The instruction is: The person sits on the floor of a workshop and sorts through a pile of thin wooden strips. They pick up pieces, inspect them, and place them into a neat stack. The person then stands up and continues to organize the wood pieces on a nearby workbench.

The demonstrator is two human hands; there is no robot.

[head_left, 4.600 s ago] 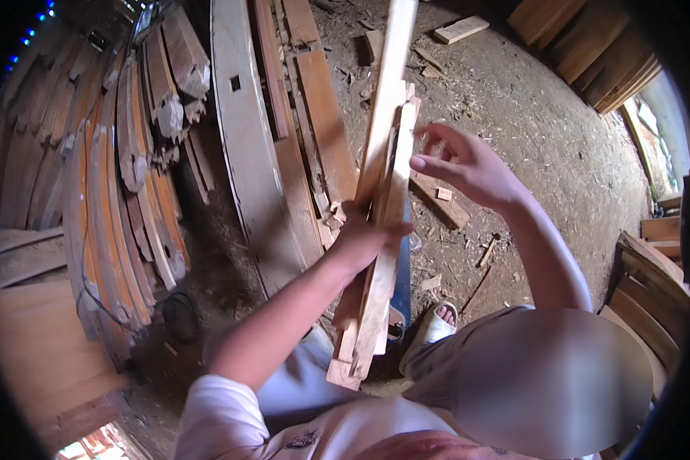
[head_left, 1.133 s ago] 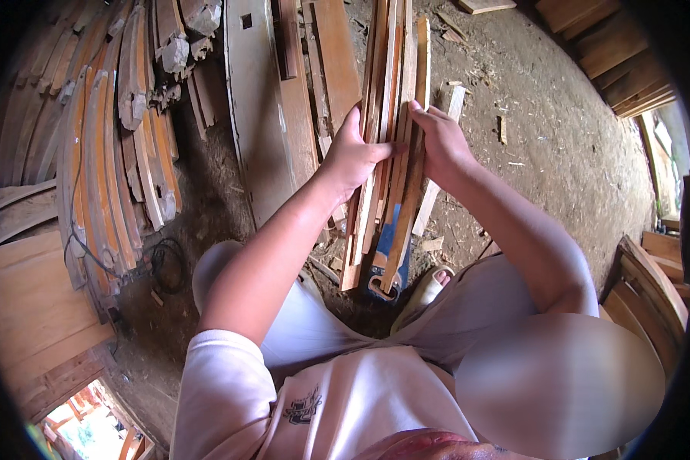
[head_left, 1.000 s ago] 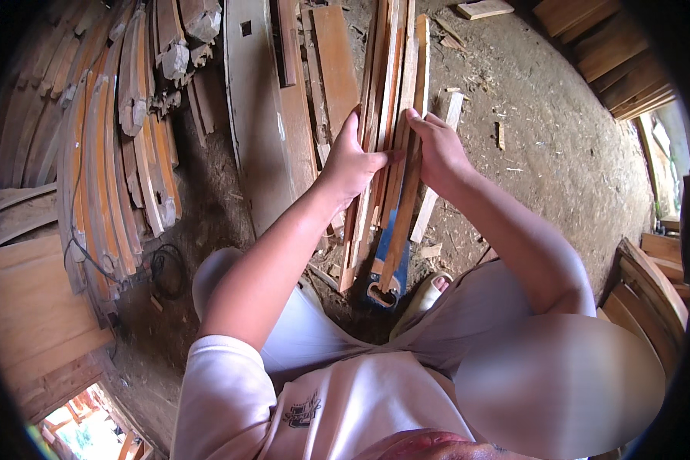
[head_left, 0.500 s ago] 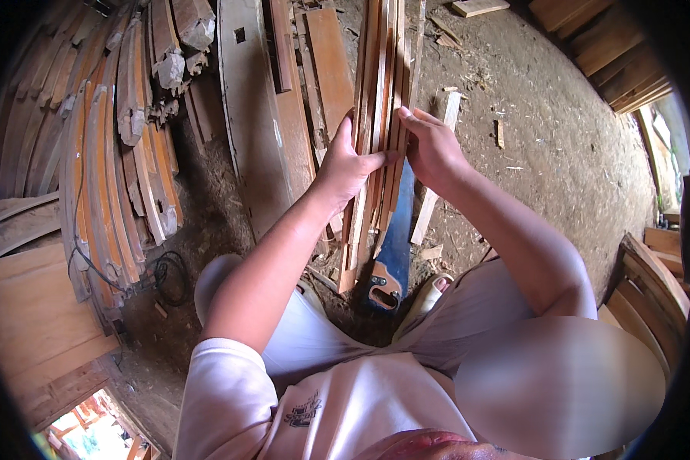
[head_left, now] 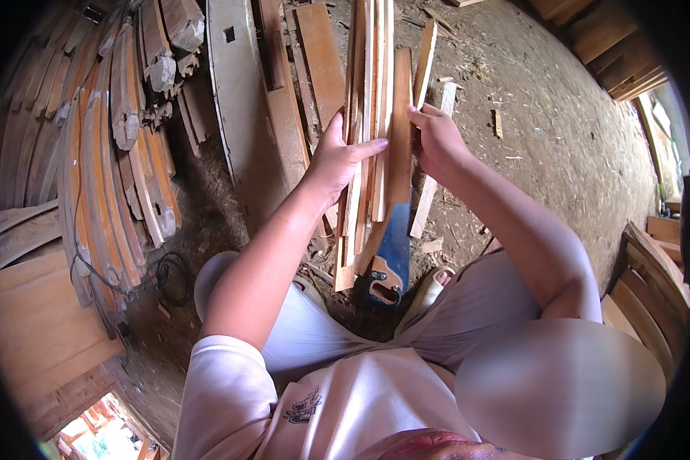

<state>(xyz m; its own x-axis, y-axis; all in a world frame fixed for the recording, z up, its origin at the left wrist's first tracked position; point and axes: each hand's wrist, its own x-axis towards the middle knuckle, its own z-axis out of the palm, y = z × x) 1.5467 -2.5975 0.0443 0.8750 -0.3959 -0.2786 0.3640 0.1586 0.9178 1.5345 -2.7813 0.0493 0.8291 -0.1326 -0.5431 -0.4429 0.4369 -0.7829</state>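
Observation:
My left hand [head_left: 341, 157] is closed round a bundle of long thin wooden strips [head_left: 369, 84], its thumb across their near face. The strips point away from me, and their lower ends sit just above the ground between my feet. My right hand [head_left: 439, 142] pinches a separate pale wooden strip [head_left: 425, 57] to the right of the bundle. Between the two hands a wider brown strip [head_left: 399, 123] leans apart from the others, its far end shorter than theirs. A handsaw [head_left: 392, 249] with a dark blade and wooden handle lies beneath, its handle toward me.
Stacked curved timbers [head_left: 103, 169] fill the left side, with a black cable [head_left: 172, 276] beside them. Wide planks [head_left: 245, 115] lie left of the bundle. A loose pale stick [head_left: 431, 188] and wood chips lie on the dirt floor [head_left: 544, 169]. More boards [head_left: 644, 295] stand at right.
The brown strip and the pale strip in my right hand have come apart from the bundle toward the right. The bundle in my left hand has shifted slightly left.

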